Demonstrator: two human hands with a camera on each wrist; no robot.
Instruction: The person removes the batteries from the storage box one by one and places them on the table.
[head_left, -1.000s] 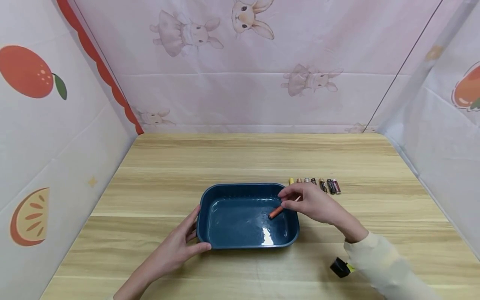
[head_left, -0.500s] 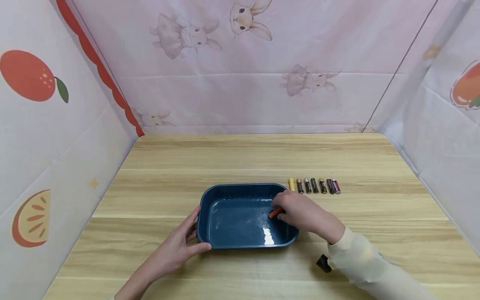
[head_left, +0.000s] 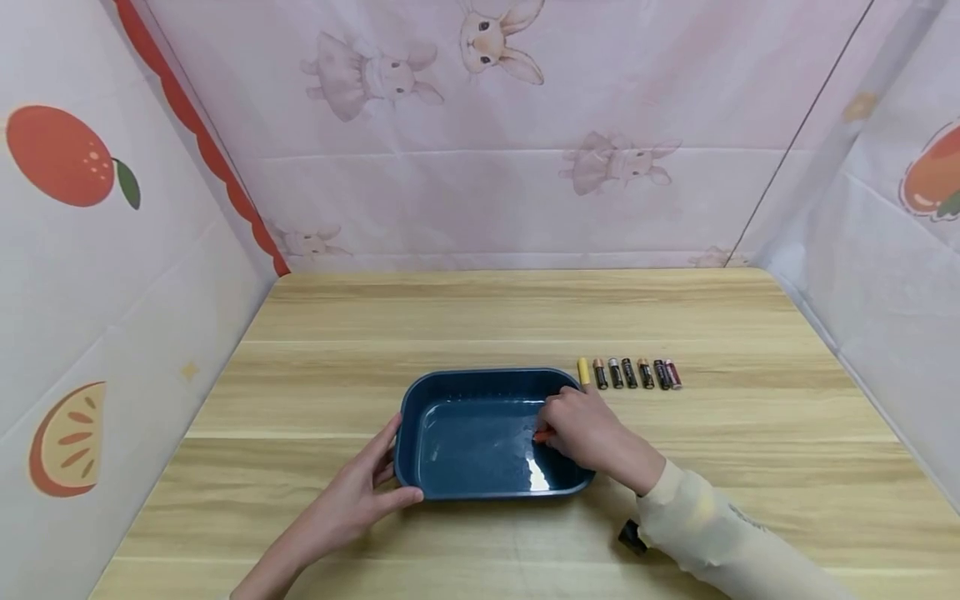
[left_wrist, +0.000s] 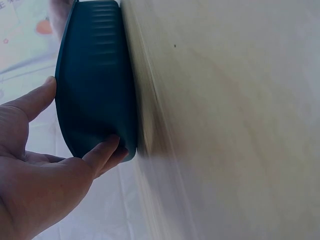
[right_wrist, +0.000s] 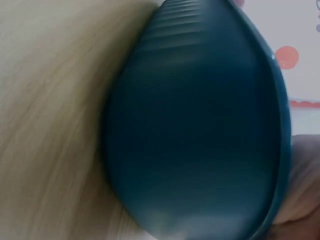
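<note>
A dark blue rectangular baking dish (head_left: 480, 442) sits on the wooden table. Its left end is held by my left hand (head_left: 352, 500), with the thumb at the front corner and the fingers along the side wall. The left wrist view shows that hand (left_wrist: 45, 185) against the dish's outer wall (left_wrist: 95, 80). Inside the right part of the dish, my right hand (head_left: 588, 429) pinches an orange-red stick (head_left: 542, 436); only its end shows past the fingers. In the right wrist view the dish wall (right_wrist: 190, 130) hides the fingertips and the stick.
Behind the dish's right corner lie a yellow stick (head_left: 583, 371) and a row of several batteries (head_left: 630, 373). A black object (head_left: 632, 537) is at the right forearm, by the sleeve (head_left: 697, 512). Printed cloth walls stand behind and on both sides.
My right hand has moved left and down into the dish with the orange-red stick, uncovering the yellow stick and the nearer batteries. My left hand has stayed on the dish.
</note>
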